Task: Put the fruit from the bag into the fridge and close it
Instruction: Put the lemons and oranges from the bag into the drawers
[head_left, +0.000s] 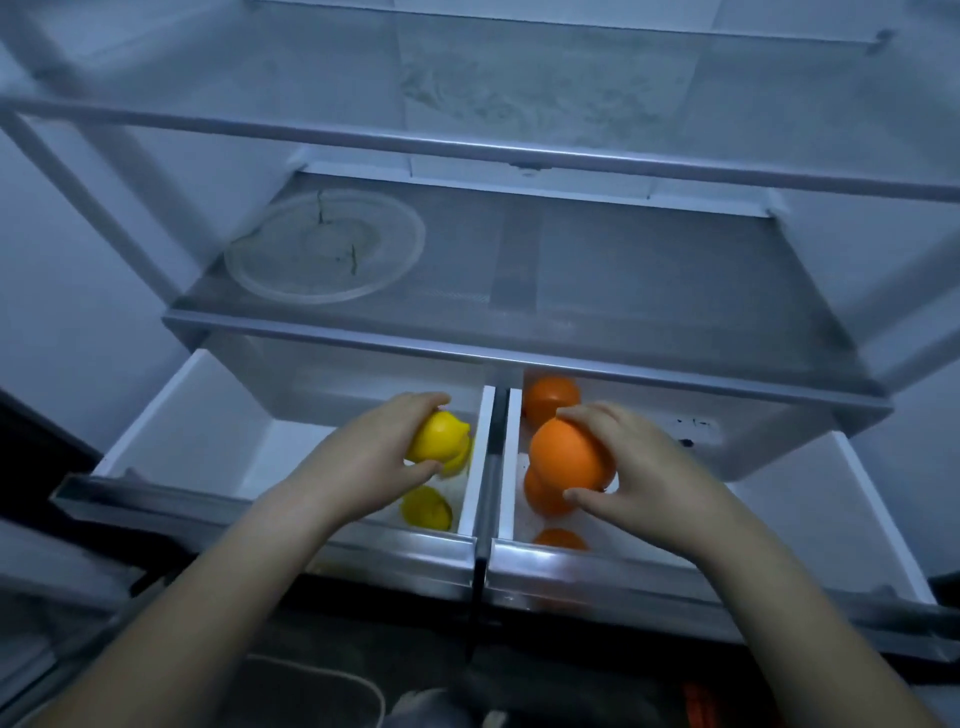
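Note:
The fridge stands open with both bottom drawers pulled out. My left hand (371, 457) holds a yellow lemon (439, 435) over the left drawer (171, 415). Another lemon (427, 508) lies on that drawer's floor, and part of a third shows just under the held one. My right hand (631, 467) grips an orange (569, 454) above the right drawer (872, 499). More oranges lie in this drawer: one at the back (549, 396), one under the held fruit (543, 496), one near the front edge (560, 538).
A glass shelf (623, 291) sits right above the drawers and carries a round clear glass plate (324, 244). A second shelf rail (467, 148) runs higher up. Below the drawers lie a dark floor and a mat (311, 691).

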